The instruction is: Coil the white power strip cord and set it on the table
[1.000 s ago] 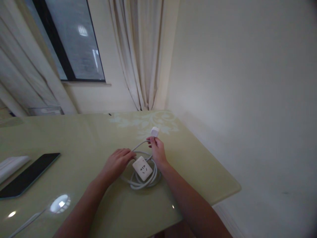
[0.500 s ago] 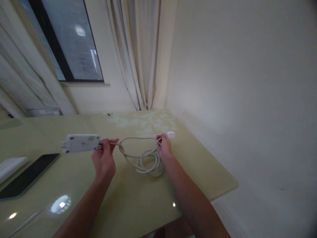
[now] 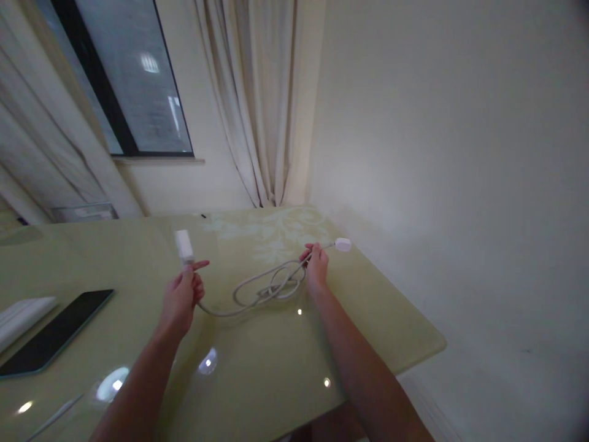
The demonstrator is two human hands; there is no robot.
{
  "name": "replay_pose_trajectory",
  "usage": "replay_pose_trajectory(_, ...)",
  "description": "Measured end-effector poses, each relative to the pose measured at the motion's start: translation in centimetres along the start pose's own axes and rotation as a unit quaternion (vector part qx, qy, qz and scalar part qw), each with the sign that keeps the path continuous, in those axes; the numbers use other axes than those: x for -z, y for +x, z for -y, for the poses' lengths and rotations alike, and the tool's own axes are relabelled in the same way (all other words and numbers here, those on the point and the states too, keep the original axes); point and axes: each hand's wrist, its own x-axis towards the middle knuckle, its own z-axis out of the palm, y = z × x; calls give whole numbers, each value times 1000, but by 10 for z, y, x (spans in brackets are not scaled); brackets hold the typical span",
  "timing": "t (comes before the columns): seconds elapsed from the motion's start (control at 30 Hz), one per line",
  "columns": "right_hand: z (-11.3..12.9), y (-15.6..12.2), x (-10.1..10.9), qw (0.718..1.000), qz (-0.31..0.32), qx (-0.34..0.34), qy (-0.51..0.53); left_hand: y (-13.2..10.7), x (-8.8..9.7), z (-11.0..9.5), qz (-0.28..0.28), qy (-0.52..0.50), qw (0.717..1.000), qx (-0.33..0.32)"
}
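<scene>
My left hand [image 3: 179, 301] is closed on the cord end of a white power strip [image 3: 184, 245], which now points away from me and looks narrow, raised over the table. The forefinger sticks out to the right. From that hand a pale cable [image 3: 221, 314] dips and runs rightward in loose loops [image 3: 273, 288]. My right hand [image 3: 316, 265] pinches the cable close to its far end, where a white plug [image 3: 343, 245] juts out to the right past the fingers.
On the left of the glossy greenish table [image 3: 257, 380] lie a flat black slab [image 3: 57, 334] and a white object [image 3: 25, 314]. A thin white stick [image 3: 55, 418] is at the lower left. Beyond the table are a curtain [image 3: 264, 104] and window; a wall [image 3: 437, 184] borders its right side.
My left hand has turned the power strip from lying sideways to pointing away. The right hand has shifted slightly right with the plug, and the cable loops have been drawn flatter.
</scene>
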Motion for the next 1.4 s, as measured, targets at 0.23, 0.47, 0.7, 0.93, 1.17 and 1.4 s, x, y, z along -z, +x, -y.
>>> replay_pose_trajectory(0.23,-4,-7,-3,988,139,-40,-53,-12,-17,17,108,338,935,-22)
replay_pose_trajectory(0.47,-3,-16,-9,959,213,68,-174,-17,-27,25,139,555,813,-110)
replay_pose_trajectory(0.7,5,-36,-10,877,246,219,-350,-20,-26,25,89,719,681,-106)
replay_pose_trajectory(0.93,1,-33,-10,828,214,201,-478,-5,-5,30,-7,718,675,-171)
replay_pose_trajectory(1.17,-24,-14,-8,859,220,159,-435,-45,-29,9,157,380,806,-425)
replay_pose_trajectory(1.4,-37,-6,-10,853,212,148,-453,-87,-64,46,347,525,606,-487)
